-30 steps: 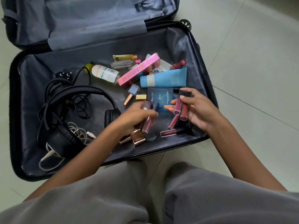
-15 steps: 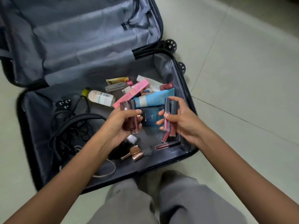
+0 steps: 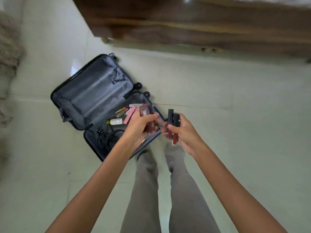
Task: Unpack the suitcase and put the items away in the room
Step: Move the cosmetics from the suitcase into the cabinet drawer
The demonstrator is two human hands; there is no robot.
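Standing over open suitcase point(image 3: 94, 95) on floor | left hand point(image 3: 141, 126): grip clamped on blurred pinkish tubes point(image 3: 145, 113) | right hand point(image 3: 186, 133): grip clamped on two dark-capped lip gloss tubes point(image 3: 171, 120) | both handfuls out of case, not yet put away | remaining inside: pink box point(image 3: 129, 116), clear bottle point(image 3: 116, 121), black cables point(image 3: 109, 136) | judged roughly partway

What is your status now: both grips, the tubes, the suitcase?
Left grip holds reddish tubes. Right grip holds two dark-capped tubes. Suitcase open on floor, cosmetics and cables left inside. Nothing blocking seen.
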